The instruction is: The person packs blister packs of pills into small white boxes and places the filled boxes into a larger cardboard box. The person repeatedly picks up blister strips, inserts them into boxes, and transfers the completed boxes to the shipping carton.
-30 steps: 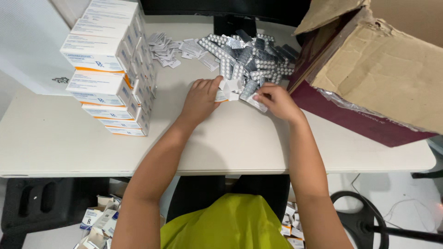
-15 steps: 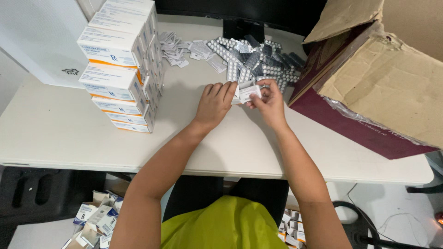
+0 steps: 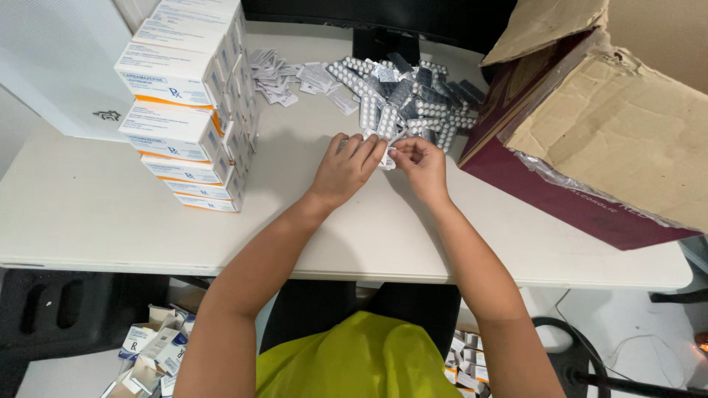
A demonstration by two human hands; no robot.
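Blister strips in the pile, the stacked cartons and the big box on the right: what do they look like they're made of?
Blister strips: likely foil-backed plastic; silvery sheen, rows of raised pill bumps. Stacked cartons: thin white paperboard, smooth printed faces, crisp folded edges. Big box: brown corrugated cardboard, matte and creased, torn flap, maroon printed outside. Both hands hold a strip, fingers pinching it.

White boxes with orange bands [image 3: 184, 110] are standing stacked at the table's left edge; silver blister packs [image 3: 413, 99] are lying heaped by the far edge, beside a maroon carton [image 3: 590, 133]
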